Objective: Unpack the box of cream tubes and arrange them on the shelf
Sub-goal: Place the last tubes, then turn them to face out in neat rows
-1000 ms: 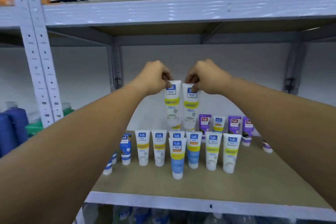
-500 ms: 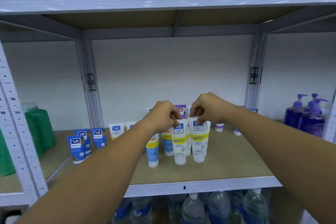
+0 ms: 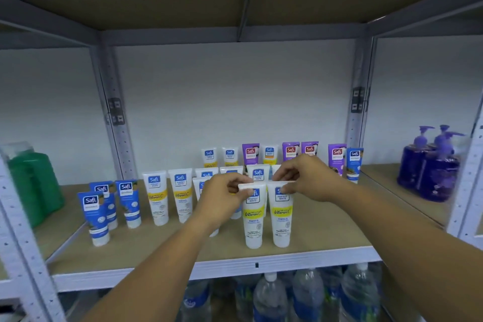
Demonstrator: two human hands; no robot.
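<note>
Two white cream tubes with yellow bands stand cap-down near the front edge of the wooden shelf [image 3: 326,232]. My left hand [image 3: 222,198] pinches the top crimp of the left tube [image 3: 253,222]. My right hand [image 3: 305,178] pinches the top of the right tube [image 3: 281,219]. Both tubes' caps look to be touching the shelf. Behind them stand rows of more tubes: white and yellow ones [image 3: 156,198], blue ones [image 3: 94,214] at the left, purple ones [image 3: 290,151] at the back. No box is in view.
Green bottles [image 3: 31,183] stand on the shelf's left part, purple pump bottles [image 3: 431,165] in the bay to the right. Grey perforated uprights [image 3: 117,123] frame the bay. Water bottles [image 3: 271,298] fill the shelf below.
Both hands have brought the two tubes down from mid-air onto the front of the shelf. The camera has tilted and shifted, so the shelf now fills the view.
</note>
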